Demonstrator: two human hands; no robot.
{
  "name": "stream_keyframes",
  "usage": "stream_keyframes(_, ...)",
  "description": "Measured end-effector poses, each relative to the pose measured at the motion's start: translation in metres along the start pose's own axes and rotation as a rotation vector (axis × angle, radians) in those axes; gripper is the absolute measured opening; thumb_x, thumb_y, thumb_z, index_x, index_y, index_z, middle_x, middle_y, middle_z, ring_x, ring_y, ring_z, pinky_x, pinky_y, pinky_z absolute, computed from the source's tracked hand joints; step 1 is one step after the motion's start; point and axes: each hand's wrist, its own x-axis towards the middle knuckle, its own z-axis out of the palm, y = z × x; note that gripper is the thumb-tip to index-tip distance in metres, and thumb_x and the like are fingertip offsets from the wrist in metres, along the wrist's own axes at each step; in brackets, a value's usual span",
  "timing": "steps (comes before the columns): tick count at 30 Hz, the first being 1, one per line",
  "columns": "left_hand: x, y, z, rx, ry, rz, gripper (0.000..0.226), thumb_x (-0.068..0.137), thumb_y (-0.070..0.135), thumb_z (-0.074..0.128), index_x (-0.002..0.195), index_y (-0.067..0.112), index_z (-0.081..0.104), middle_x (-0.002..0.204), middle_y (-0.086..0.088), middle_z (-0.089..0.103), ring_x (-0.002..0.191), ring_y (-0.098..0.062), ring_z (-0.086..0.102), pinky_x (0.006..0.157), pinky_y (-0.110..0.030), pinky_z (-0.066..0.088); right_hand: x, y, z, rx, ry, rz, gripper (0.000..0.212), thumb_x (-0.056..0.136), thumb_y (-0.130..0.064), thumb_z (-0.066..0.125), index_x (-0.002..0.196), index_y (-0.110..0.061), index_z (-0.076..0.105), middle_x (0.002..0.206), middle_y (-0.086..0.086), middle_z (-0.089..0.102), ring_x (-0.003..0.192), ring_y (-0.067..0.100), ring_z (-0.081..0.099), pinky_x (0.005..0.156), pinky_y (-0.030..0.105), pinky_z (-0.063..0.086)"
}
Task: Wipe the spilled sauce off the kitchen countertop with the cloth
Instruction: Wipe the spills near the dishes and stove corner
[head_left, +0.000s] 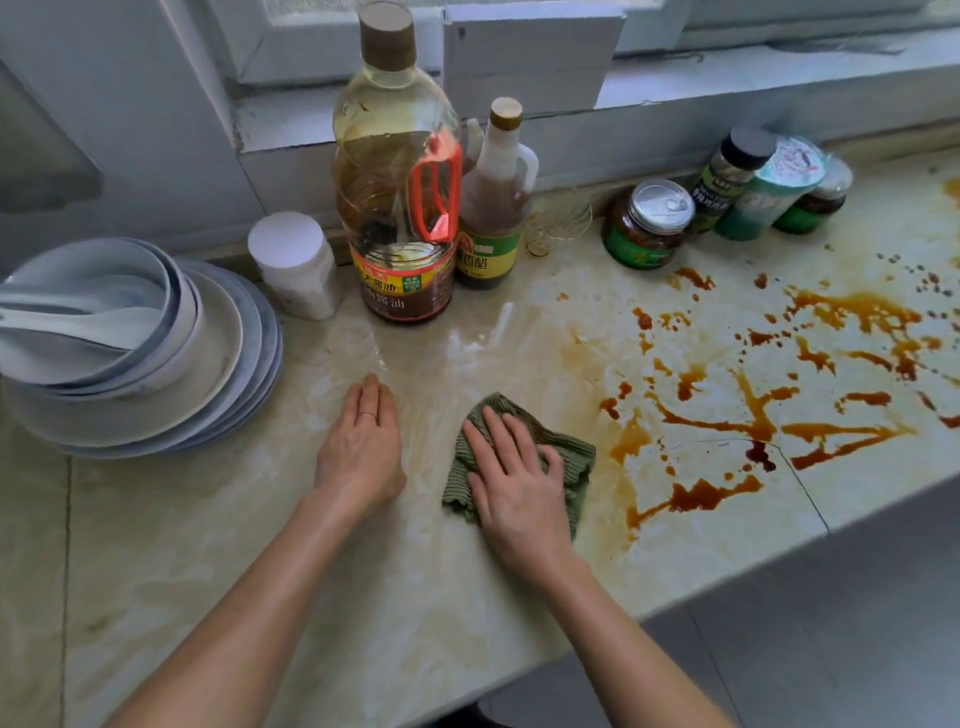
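A crumpled green ribbed cloth (574, 454) lies on the pale marble countertop (363, 571), near its middle. My right hand (514, 478) presses flat on the cloth with fingers spread. My left hand (363, 447) rests flat on the bare counter just left of the cloth, fingers together. Brown spilled sauce (753, 415) covers the counter to the right of the cloth in streaks, blobs and drops. A thin yellowish smear lies between the cloth and the thick sauce.
A stack of plates and bowls with a spoon (130, 353) stands at the left. Behind are a white jar (296, 265), a large soy sauce bottle (397, 171), a vinegar bottle (493, 208), and jars (649, 223) along the wall. The counter's front edge (779, 551) runs diagonally at right.
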Motion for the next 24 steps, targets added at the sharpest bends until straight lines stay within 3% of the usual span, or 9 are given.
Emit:
stream_keyframes(6, 0.001, -0.004, 0.001, 0.002, -0.012, 0.014, 0.077, 0.083, -0.002, 0.035, 0.148, 0.003, -0.004, 0.157, -0.011, -0.012, 0.145, -0.026, -0.009, 0.118, -0.035, 0.008, 0.057, 0.026, -0.013, -0.021, -0.034, 0.125, 0.06, 0.096, -0.046, 0.014, 0.152, -0.031, 0.029, 0.162, -0.004, 0.023, 0.146, 0.018, 0.02, 0.105, 0.043, 0.019)
stream_keyframes(10, 0.0, -0.006, 0.003, -0.001, 0.005, 0.028, 0.075, 0.083, -0.001, 0.034, 0.148, 0.003, -0.004, 0.157, -0.011, -0.011, 0.145, -0.026, -0.008, 0.119, -0.035, 0.008, 0.013, 0.002, -0.002, -0.01, 0.018, 0.093, 0.055, 0.099, -0.041, 0.028, 0.153, -0.027, 0.031, 0.161, -0.001, 0.024, 0.148, 0.02, 0.02, 0.113, 0.049, 0.021)
stream_keyframes(14, 0.002, -0.007, 0.005, 0.002, 0.007, 0.027, 0.075, 0.084, 0.001, 0.036, 0.148, 0.004, -0.003, 0.157, -0.011, -0.01, 0.145, -0.026, -0.007, 0.119, -0.035, 0.007, -0.045, -0.006, 0.01, -0.019, 0.021, -0.043, 0.055, 0.099, -0.042, 0.035, 0.152, -0.03, 0.031, 0.161, -0.004, 0.025, 0.149, 0.017, 0.021, 0.113, 0.045, 0.021)
stream_keyframes(17, 0.003, -0.008, 0.005, 0.014, -0.003, 0.031, 0.075, 0.084, 0.002, 0.036, 0.148, 0.003, -0.003, 0.157, -0.011, -0.01, 0.145, -0.026, -0.008, 0.119, -0.035, 0.007, -0.032, 0.012, 0.007, -0.063, 0.016, -0.109, 0.052, 0.099, -0.044, 0.036, 0.15, -0.032, 0.036, 0.159, -0.006, 0.03, 0.146, 0.016, 0.027, 0.11, 0.043, 0.023)
stream_keyframes(24, 0.002, -0.005, 0.006, -0.005, 0.021, 0.027, 0.074, 0.085, 0.003, 0.038, 0.148, 0.001, 0.001, 0.157, -0.014, -0.006, 0.145, -0.029, -0.004, 0.119, -0.036, 0.008, -0.018, 0.01, 0.004, -0.035, 0.044, 0.052, 0.053, 0.1, -0.041, 0.03, 0.151, -0.03, 0.032, 0.16, -0.004, 0.028, 0.147, 0.018, 0.023, 0.114, 0.044, 0.017)
